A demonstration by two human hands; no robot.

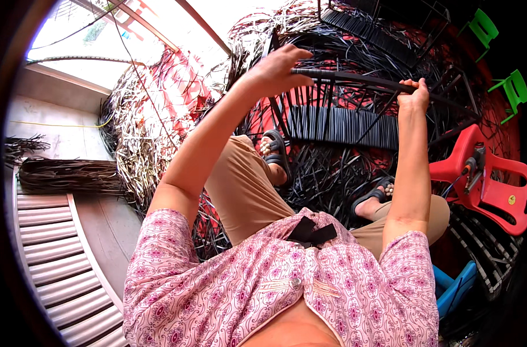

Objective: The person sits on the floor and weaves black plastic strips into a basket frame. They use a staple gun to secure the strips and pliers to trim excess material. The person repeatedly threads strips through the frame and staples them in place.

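A black metal frame [377,139] stands in front of me, its lower panel [343,124] covered with rows of black strips. A flat black strip [370,81] stretches along its top rail. My right hand [414,95] is closed around this strip at the rail's right part. My left hand [283,69] is raised by the rail's left end. Its fingers are stretched and apart, and I see nothing held in them. Whether the left fingertips touch the rail, I cannot tell.
Tangled black strips [327,173] cover the floor around my sandalled feet. A red plastic chair [495,185] bearing a tool [474,168] stands at right, above something blue [457,289]. Green chairs [513,92] are farther back. A slatted metal piece [61,254] lies at left.
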